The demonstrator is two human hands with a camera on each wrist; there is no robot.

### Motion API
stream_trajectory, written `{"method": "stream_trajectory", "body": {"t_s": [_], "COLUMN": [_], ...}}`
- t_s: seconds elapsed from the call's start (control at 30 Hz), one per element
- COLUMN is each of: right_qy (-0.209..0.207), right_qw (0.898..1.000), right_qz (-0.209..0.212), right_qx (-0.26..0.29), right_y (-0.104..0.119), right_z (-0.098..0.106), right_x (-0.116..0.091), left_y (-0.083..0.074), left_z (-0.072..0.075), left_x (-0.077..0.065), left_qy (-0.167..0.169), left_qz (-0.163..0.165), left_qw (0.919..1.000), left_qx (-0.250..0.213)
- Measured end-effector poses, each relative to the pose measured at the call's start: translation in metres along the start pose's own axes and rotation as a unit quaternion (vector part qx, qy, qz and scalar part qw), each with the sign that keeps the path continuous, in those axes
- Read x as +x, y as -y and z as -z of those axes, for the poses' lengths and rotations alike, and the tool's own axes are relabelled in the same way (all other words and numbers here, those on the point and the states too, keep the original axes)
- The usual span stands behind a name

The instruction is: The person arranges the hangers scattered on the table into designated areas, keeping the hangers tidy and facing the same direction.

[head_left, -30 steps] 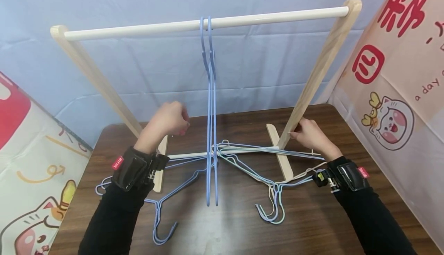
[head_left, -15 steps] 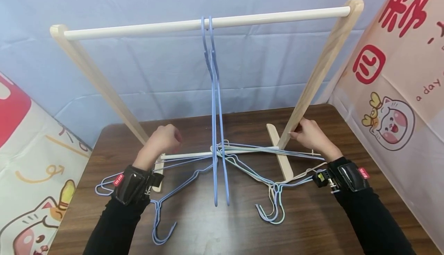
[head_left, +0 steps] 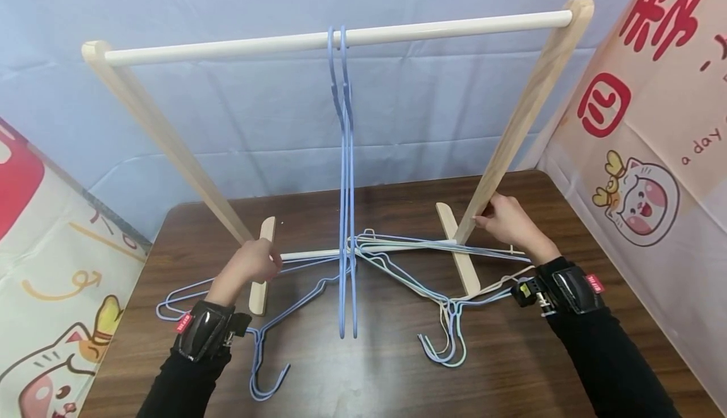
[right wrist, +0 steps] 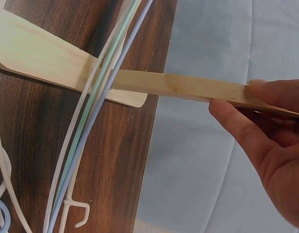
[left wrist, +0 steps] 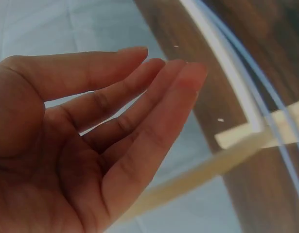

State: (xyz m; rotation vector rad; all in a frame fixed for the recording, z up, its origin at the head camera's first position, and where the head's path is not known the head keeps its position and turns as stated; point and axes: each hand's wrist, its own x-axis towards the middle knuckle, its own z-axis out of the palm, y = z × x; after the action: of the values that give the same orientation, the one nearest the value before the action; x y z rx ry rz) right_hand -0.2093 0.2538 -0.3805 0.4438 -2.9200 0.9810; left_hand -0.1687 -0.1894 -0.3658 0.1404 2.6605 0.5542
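Observation:
A small garment rack has a white top rail and two wooden side posts. Near the foot of the left post, my left hand hovers with loosely bent fingers. The left wrist view shows nothing between its thumb and fingers. My right hand pinches the lower part of the right post; the right wrist view shows thumb and index finger on opposite faces of the wood. Two blue hangers hang by their hooks from the middle of the rail.
Several blue, green and cream hangers lie piled across the lower bar at right. More blue hangers lie at left, hooks toward the front. Flat wooden feet stand on the brown table. Cloth backdrops surround it.
My left hand has come down and to the left, from beside the hanging hangers to the left post's foot. Those hangers swung right, then back. The right hand stays on its post.

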Motion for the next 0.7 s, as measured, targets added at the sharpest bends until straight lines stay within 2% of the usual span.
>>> {"method": "stream_trajectory", "body": {"t_s": [0.23,0.4,0.7], "right_qy": [0.002,0.004,0.004], "right_qw": [1.0,1.0,1.0], "right_qz": [-0.002,-0.003,-0.002], "right_qx": [0.0,0.003,-0.003], "right_y": [0.001,0.002,0.001], "right_z": [0.0,0.001,0.001], "right_x": [0.0,0.0,0.001], "left_y": [0.027,0.047,0.071], "left_z": [-0.021,-0.034,-0.05], "left_x": [-0.01,-0.016,-0.022], "left_qy": [0.014,0.004,-0.004], "left_qz": [0.003,-0.018,0.006], "left_qw": [0.9999,0.9994,0.9995], "left_qx": [-0.002,0.03,0.031]}}
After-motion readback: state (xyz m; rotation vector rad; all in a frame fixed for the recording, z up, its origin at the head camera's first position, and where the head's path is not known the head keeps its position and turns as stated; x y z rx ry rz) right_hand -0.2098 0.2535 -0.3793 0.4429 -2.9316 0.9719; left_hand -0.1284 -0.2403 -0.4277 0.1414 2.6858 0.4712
